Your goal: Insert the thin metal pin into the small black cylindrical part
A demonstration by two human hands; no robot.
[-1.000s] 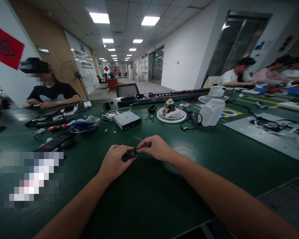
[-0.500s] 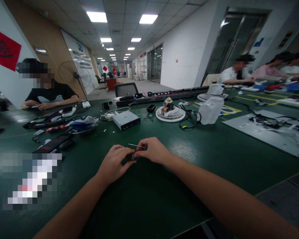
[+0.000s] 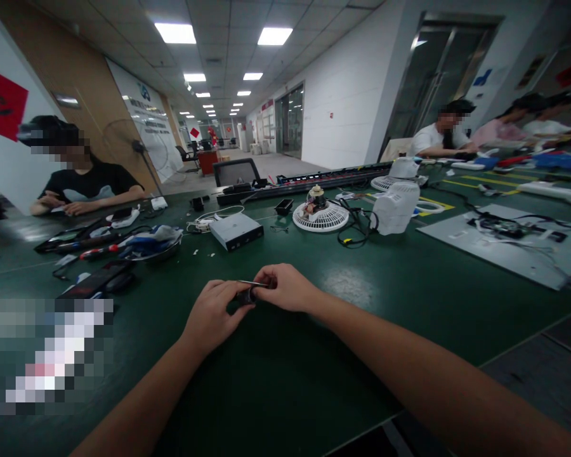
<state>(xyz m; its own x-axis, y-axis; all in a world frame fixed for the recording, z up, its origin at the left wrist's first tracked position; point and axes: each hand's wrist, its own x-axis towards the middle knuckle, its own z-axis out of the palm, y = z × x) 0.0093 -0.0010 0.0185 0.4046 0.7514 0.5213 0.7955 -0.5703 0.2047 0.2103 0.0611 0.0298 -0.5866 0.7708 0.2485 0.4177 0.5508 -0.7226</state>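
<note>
Above the green table (image 3: 285,381), my left hand (image 3: 215,312) is closed with thumb and fingers around a small dark cylindrical part (image 3: 246,296) that has a round, ring-like end. My right hand (image 3: 285,289) pinches a thin metal rod (image 3: 247,282), perhaps a screwdriver shaft or tweezers; its exact kind is too small to tell. The right fingertips are right beside the ring end of the part, and the rod lies across just above it. The fingers hide much of both pieces.
Beyond my hands stand an optical disc drive (image 3: 236,231), a white fan grille with a motor (image 3: 320,217) and a white plastic housing (image 3: 396,208). Cables and tools (image 3: 109,247) lie at left, a metal panel (image 3: 509,244) at right. A person (image 3: 85,178) sits across at left.
The rod in my right hand has swung lower and closer to the dark part. More of the part's side now shows between my left fingers. The whole view has shifted slightly.
</note>
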